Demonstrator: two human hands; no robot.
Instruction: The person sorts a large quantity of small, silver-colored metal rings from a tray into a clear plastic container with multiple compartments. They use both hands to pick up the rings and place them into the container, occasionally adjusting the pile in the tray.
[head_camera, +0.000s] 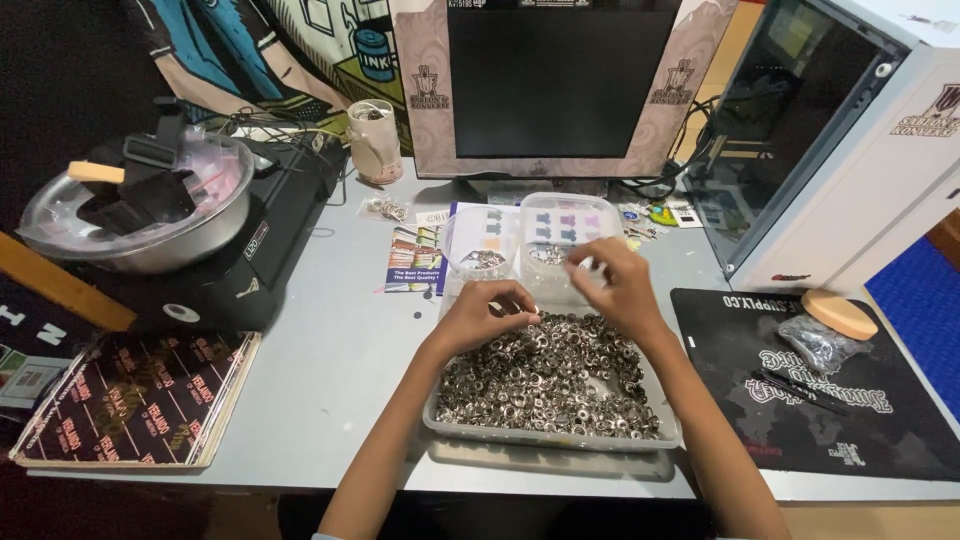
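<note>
A clear plastic tray (552, 437) heaped with several small silver metal rings (560, 385) sits on the grey table in front of me. My left hand (487, 312) rests on the pile's far left, fingers curled and pinched over the rings. Hovering above the tray's far edge, my right hand (614, 285) has its fingertips pinched together on a small metal piece. Just behind stand two clear plastic cups, the left cup (478, 250) and the right cup (556, 245), each with a few metal pieces at the bottom.
A dark monitor (555, 85) stands behind. At left a black machine (240, 265) carries a metal bowl (150, 215); a stack of printed sheets (140, 400) lies nearby. At right sit a white computer case (850, 140) and a black mat (810, 390) with a plastic bag and pen.
</note>
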